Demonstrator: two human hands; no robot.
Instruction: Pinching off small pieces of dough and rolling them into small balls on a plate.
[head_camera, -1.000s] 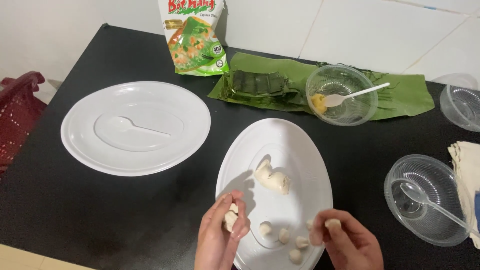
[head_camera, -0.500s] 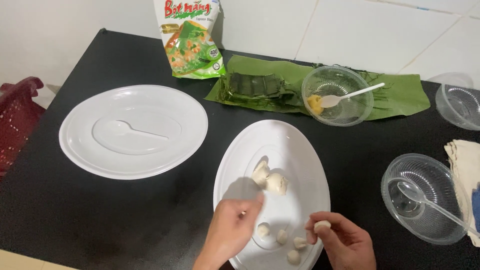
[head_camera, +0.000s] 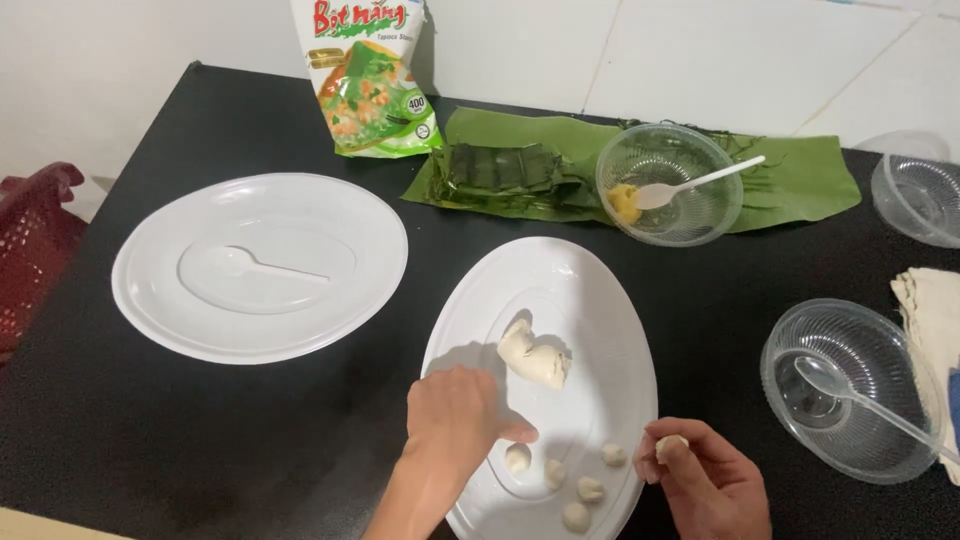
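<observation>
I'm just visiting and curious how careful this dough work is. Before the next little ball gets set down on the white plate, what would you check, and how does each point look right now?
1. Right hand has a dough piece in its fingertips: ok.
2. Left hand is out of the landing spot: not ok, it hovers over the oval plate close to the small balls.
3. Bare plate surface for another ball: ok, room beside the five already there.
4. Dough lump within reach for more: ok, mid-plate.
5. Piece rolled smooth: cannot tell, fingers partly hide it.
</observation>
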